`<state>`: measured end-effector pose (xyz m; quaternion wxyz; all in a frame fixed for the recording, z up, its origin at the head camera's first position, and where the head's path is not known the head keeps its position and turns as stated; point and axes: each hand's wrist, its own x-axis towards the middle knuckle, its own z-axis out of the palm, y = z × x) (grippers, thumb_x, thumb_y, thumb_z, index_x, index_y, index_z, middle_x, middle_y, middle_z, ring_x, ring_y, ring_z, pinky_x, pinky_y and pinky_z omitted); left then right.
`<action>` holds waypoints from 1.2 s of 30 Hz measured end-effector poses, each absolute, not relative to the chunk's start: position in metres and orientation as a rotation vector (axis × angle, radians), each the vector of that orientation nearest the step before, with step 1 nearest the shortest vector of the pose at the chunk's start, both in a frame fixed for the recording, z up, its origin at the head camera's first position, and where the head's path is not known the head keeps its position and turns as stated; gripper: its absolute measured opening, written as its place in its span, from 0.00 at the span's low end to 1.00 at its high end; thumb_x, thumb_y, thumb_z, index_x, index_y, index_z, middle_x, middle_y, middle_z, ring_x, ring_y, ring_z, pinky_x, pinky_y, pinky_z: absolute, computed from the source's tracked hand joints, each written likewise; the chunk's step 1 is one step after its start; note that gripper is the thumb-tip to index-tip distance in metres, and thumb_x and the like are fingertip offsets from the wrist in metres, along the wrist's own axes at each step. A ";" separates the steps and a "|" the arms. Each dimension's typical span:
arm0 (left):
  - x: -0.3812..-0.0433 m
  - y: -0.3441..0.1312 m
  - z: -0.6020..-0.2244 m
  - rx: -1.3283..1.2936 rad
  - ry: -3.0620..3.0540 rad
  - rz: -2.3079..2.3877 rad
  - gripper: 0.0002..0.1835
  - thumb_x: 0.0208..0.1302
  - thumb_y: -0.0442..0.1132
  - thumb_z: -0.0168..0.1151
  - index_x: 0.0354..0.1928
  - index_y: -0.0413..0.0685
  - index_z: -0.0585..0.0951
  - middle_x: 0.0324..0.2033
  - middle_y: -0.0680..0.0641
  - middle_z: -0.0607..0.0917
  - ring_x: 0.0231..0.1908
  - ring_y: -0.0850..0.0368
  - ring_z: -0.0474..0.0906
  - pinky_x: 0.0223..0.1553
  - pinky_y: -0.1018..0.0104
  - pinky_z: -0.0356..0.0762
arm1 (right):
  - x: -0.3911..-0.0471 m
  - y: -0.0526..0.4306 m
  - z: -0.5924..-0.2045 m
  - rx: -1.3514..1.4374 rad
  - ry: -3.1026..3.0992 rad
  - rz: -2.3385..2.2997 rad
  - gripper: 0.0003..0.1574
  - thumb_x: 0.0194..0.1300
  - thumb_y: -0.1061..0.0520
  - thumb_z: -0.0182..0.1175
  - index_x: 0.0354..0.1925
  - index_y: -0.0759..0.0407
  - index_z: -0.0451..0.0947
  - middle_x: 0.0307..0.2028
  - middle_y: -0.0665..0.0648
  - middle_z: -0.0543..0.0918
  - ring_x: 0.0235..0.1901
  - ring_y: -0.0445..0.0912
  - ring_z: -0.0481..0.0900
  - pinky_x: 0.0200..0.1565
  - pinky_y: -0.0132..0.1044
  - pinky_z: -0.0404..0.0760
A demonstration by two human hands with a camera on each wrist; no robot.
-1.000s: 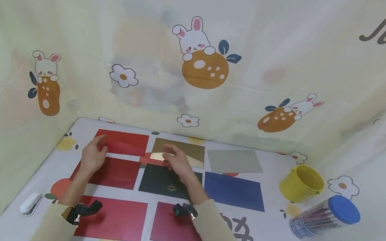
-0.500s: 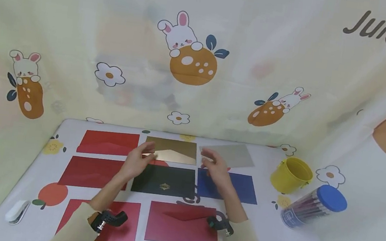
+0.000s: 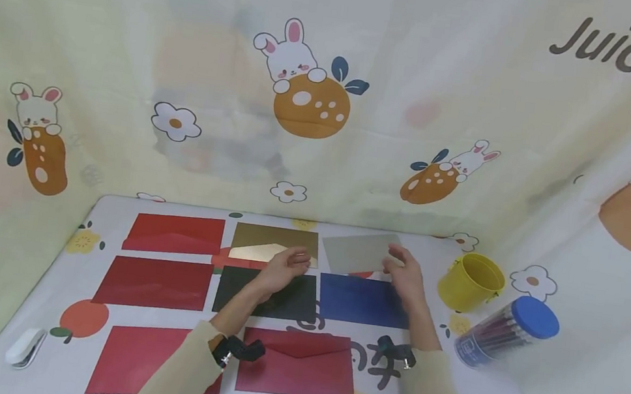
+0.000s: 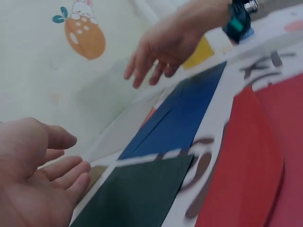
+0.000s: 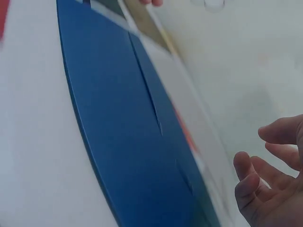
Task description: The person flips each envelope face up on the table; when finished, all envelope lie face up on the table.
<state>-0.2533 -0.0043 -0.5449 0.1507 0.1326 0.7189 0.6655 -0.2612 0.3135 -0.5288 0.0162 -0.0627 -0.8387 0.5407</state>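
Note:
My left hand [image 3: 283, 270] hovers above the dark green envelope [image 3: 236, 289], with loosely bent fingers and nothing in them. Over the right end of the blue envelope [image 3: 359, 299], beside the grey envelope [image 3: 356, 254], hangs my right hand [image 3: 407, 280], also holding nothing. The left wrist view has both hands in the air, fingers relaxed. A gold envelope [image 3: 251, 235] lies behind the green one. At left are a bright red envelope [image 3: 175, 234] and a darker red one [image 3: 154, 283]. Two pinkish-red envelopes, the left [image 3: 133, 355] partly under my left sleeve, the right [image 3: 299, 376] with its flap showing, lie in front.
A yellow bucket [image 3: 466, 288] stands at the right of the table. Beside it is a clear tub of pens [image 3: 502, 335] with a blue lid. A white stapler [image 3: 25, 347] lies near the left edge. Patterned cloth [image 3: 207, 164] hangs behind the table.
Both hands have swept rightward over the envelopes, the left from the red ones to the green, the right from the gold to the blue and grey. The view has turned slightly right. The envelopes stay put.

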 end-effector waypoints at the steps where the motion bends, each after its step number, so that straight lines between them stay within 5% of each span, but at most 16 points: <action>1: -0.256 0.003 -0.546 0.378 2.034 1.923 0.29 0.75 0.30 0.53 0.73 0.31 0.61 0.68 0.31 0.71 0.69 0.40 0.69 0.68 0.50 0.68 | -0.264 0.320 -0.532 -0.206 -2.626 1.650 0.33 0.74 0.57 0.56 0.73 0.59 0.63 0.70 0.65 0.68 0.50 0.60 0.82 0.36 0.36 0.77; 15: -0.271 0.060 -0.556 0.224 1.852 2.070 0.33 0.71 0.26 0.53 0.75 0.32 0.57 0.71 0.27 0.64 0.73 0.36 0.60 0.73 0.44 0.57 | -0.272 0.354 -0.549 -0.462 -2.698 1.561 0.39 0.75 0.54 0.52 0.78 0.59 0.54 0.73 0.68 0.62 0.55 0.59 0.77 0.56 0.53 0.76; 23: -0.270 0.065 -0.548 0.150 1.851 2.094 0.35 0.69 0.25 0.54 0.76 0.33 0.56 0.70 0.26 0.64 0.71 0.36 0.62 0.71 0.46 0.61 | -0.278 0.349 -0.545 -0.529 -2.629 1.567 0.37 0.73 0.57 0.51 0.76 0.60 0.58 0.69 0.69 0.69 0.51 0.56 0.78 0.51 0.43 0.79; 31: -0.272 0.062 -0.553 0.133 1.758 2.152 0.34 0.70 0.25 0.53 0.75 0.30 0.56 0.70 0.25 0.63 0.71 0.34 0.62 0.72 0.46 0.60 | -0.284 0.345 -0.550 -0.536 -2.574 1.289 0.34 0.67 0.62 0.54 0.70 0.68 0.67 0.65 0.73 0.73 0.65 0.64 0.71 0.64 0.55 0.72; 36: -0.273 0.059 -0.553 0.148 1.767 2.151 0.33 0.71 0.26 0.52 0.75 0.29 0.56 0.70 0.25 0.64 0.71 0.35 0.62 0.71 0.47 0.61 | -0.287 0.343 -0.551 -0.550 -2.476 1.231 0.26 0.71 0.59 0.52 0.64 0.63 0.76 0.57 0.69 0.81 0.58 0.62 0.77 0.57 0.54 0.75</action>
